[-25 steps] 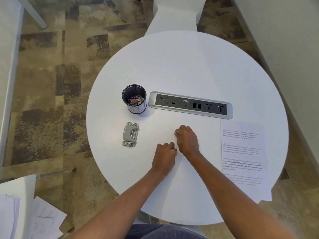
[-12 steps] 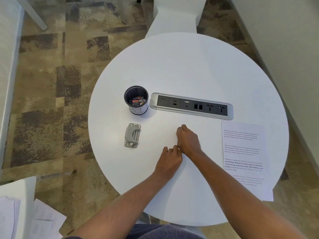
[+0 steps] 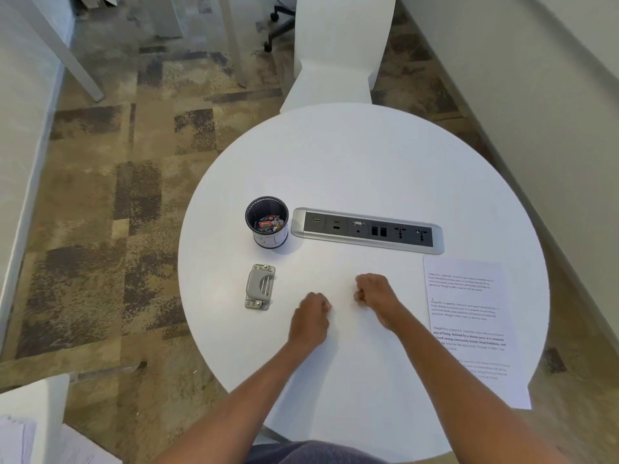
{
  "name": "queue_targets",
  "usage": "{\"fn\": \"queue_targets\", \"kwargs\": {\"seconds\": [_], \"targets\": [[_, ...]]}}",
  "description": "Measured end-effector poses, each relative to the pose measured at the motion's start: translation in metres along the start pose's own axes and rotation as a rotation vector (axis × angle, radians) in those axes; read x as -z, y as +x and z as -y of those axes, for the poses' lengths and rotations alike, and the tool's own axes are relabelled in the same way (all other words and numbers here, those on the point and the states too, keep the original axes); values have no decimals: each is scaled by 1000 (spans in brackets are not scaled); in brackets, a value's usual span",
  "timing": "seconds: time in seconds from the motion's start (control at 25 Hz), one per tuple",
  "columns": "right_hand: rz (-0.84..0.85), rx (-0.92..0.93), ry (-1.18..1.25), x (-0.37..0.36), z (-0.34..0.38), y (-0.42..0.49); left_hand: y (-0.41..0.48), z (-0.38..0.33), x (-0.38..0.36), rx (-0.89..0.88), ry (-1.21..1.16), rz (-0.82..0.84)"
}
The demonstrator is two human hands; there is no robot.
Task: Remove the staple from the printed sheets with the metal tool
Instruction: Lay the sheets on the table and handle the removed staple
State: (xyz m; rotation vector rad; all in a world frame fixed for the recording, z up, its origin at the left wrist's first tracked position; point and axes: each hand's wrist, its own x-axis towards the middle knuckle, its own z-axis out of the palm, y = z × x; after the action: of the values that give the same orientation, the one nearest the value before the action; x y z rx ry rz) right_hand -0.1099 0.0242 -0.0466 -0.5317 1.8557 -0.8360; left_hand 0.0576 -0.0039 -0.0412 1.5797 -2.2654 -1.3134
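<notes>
The grey metal staple remover [image 3: 259,287] lies flat on the round white table [image 3: 361,169], left of my hands. Printed sheets [image 3: 469,329] lie at the table's right edge, their lower corner hanging over it; no staple is visible at this distance. My left hand [image 3: 310,321] rests on the table with fingers curled shut, about a hand's width right of the tool. Slightly farther and to the right, my right hand [image 3: 376,298] is also curled into a loose fist. I see nothing held in either hand. Neither hand touches the tool or the sheets.
A dark cup [image 3: 267,222] with small items inside stands behind the tool. A silver socket strip [image 3: 368,231] is set into the table's middle. A white chair [image 3: 338,51] stands at the far side. Loose papers [image 3: 20,440] lie at the lower left, off the table.
My two hands, which were touching at mid-table, have drawn apart: the left moved left, the right moved right. The tool and sheets have not moved.
</notes>
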Motion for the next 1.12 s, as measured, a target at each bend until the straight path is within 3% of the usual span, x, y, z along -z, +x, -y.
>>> {"fn": "queue_targets", "kwargs": {"seconds": [0.04,0.12,0.32,0.48,0.68,0.88,1.12], "targets": [[15,-82,250,7,6,-3,7,2,13,58,-155,-64],[48,-128,445,18,21,-6,21,1,49,114,-410,-183],[148,19,515,15,86,-1,58,-4,142,69,-600,-367],[226,187,338,-25,142,5,82,-8,179,22,-592,-382],[143,301,39,-77,190,20,101,-9,184,32,-386,-384],[38,424,-318,-99,205,37,108,-4,190,13,-254,-361],[31,450,-523,-105,204,44,109,1,190,0,-86,-362]]}}
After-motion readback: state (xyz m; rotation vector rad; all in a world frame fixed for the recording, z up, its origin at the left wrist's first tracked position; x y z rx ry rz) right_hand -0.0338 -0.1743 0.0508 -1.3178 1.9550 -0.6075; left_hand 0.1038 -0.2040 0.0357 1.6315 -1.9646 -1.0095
